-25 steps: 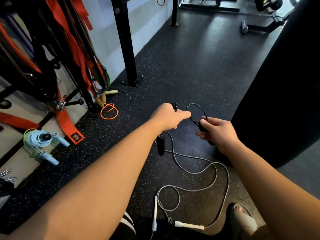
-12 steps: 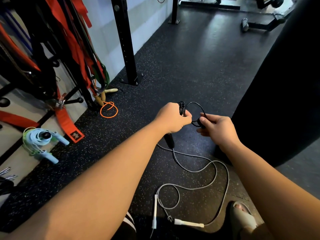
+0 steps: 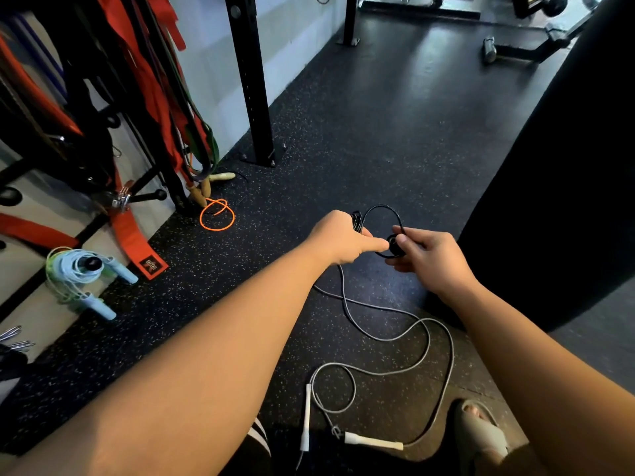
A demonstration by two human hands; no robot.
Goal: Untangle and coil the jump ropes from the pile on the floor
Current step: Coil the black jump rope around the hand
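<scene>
A black jump rope (image 3: 381,209) is held up between both hands above the dark gym floor. My left hand (image 3: 342,238) grips its bundled coils, and one loop arches over to my right hand (image 3: 429,257), which pinches a black handle end. A grey jump rope (image 3: 426,338) with white handles (image 3: 372,441) lies in loose curves on the floor below my hands. A light blue jump rope (image 3: 80,273) sits coiled at the left by the wall. An orange rope loop (image 3: 217,214) with wooden handles lies near the rack.
A rack with red and black straps (image 3: 137,80) fills the left side. A black steel post (image 3: 252,80) stands bolted to the floor behind the orange rope. A large black punching bag (image 3: 567,166) rises at the right. My sandalled foot (image 3: 481,431) is at the bottom right.
The black handle that dangled below my left hand has gone out of sight. My hands have come closer together, and the black loop between them is now tighter.
</scene>
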